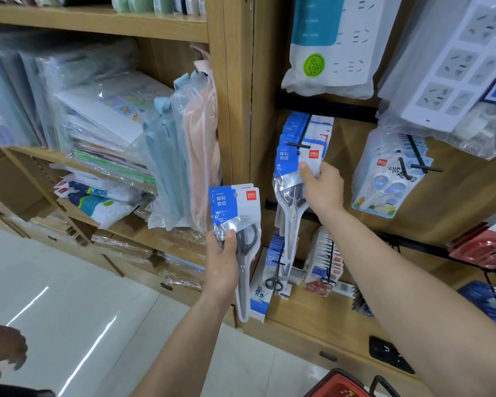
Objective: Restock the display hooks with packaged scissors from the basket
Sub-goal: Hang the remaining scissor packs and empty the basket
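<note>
Head view shows the right hand (324,187) at the display hook (298,145), with the thumb on the front of a scissors pack (287,161) and the fingers curled behind its card, so it pinches the pack near the top. Whether the hang hole is fully over the hook tip, I cannot tell. The left hand (222,253) grips the spare scissors packs (232,204) around the handle part, low beside the wooden post; they look like two cards together. The red basket (338,386) is just visible at the bottom edge. One risk: if the right hand lets go before the hole is seated, the pack can drop to the lower hooks or the floor. A pull on the card may also drag the row behind it off the hook. The left hand holds slippery plastic, so the back card may slide out
</note>
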Demonstrator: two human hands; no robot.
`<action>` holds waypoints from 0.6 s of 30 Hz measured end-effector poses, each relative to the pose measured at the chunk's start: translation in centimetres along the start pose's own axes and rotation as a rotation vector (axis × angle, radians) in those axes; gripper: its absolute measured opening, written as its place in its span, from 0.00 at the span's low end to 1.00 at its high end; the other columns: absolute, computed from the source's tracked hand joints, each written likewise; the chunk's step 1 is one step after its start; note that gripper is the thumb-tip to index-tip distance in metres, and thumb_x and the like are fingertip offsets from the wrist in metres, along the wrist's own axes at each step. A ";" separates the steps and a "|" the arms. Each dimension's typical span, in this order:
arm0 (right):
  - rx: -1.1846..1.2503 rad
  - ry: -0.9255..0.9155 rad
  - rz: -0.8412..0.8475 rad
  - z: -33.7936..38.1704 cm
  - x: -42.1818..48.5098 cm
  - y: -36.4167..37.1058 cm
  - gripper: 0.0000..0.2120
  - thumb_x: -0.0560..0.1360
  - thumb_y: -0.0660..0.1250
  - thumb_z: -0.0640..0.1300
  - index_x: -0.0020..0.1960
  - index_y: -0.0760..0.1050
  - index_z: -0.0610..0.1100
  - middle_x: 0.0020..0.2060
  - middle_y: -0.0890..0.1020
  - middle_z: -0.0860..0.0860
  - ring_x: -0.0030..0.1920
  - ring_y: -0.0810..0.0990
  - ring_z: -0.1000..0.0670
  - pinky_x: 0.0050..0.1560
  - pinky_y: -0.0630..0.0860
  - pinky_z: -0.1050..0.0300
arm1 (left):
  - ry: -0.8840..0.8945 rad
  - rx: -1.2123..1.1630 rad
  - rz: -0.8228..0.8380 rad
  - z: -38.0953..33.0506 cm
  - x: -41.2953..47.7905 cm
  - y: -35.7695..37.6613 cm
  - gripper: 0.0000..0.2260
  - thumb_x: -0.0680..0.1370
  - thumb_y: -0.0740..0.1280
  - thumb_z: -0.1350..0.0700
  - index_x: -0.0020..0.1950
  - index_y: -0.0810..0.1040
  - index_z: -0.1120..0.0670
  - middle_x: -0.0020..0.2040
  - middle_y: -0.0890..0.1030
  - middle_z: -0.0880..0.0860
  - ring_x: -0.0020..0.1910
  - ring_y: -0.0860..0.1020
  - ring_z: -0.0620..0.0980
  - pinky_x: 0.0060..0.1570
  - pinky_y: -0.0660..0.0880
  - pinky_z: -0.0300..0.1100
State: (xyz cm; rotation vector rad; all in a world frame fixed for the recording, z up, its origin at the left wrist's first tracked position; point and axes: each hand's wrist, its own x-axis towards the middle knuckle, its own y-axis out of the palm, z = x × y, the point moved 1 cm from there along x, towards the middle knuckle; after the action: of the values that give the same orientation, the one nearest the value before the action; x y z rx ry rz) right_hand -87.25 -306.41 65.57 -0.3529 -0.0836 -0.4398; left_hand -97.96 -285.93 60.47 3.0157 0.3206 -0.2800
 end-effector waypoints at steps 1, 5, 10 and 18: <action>-0.003 -0.008 -0.014 0.0 0.3 0.2 0.17 0.83 0.65 0.51 0.67 0.76 0.42 0.59 0.83 0.50 0.44 0.79 0.63 0.31 0.72 0.76 | 0.001 0.005 -0.005 0.0 0.0 0.0 0.12 0.87 0.58 0.50 0.71 0.68 0.46 0.60 0.80 0.43 0.57 0.77 0.37 0.52 0.73 0.37; 0.000 -0.002 -0.092 0.2 1.9 0.7 0.15 0.83 0.66 0.51 0.62 0.80 0.41 0.55 0.84 0.49 0.47 0.81 0.58 0.32 0.69 0.74 | -0.005 0.022 -0.012 0.1 0.1 -0.1 0.12 0.87 0.58 0.50 0.71 0.69 0.49 0.59 0.80 0.44 0.54 0.78 0.36 0.48 0.73 0.34; 0.024 0.031 -0.146 0.1 3.9 1.5 0.15 0.83 0.66 0.48 0.59 0.80 0.36 0.50 0.82 0.47 0.41 0.77 0.60 0.28 0.66 0.78 | -0.023 0.051 -0.007 0.3 0.0 -0.4 0.12 0.87 0.58 0.47 0.70 0.68 0.46 0.57 0.78 0.41 0.55 0.77 0.37 0.45 0.71 0.34; 0.022 0.031 -0.163 -0.2 1.5 1.5 0.16 0.82 0.66 0.55 0.57 0.78 0.42 0.49 0.83 0.51 0.45 0.79 0.56 0.32 0.67 0.74 | -0.006 0.082 -0.017 0.4 -0.7 -0.7 0.11 0.87 0.58 0.48 0.69 0.68 0.47 0.56 0.78 0.42 0.53 0.76 0.36 0.44 0.70 0.32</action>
State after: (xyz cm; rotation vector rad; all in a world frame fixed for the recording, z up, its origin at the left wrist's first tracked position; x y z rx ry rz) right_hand -85.22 -305.79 65.08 -0.3190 -0.0868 -0.6050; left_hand -98.91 -285.40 60.15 3.0937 0.3427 -0.3106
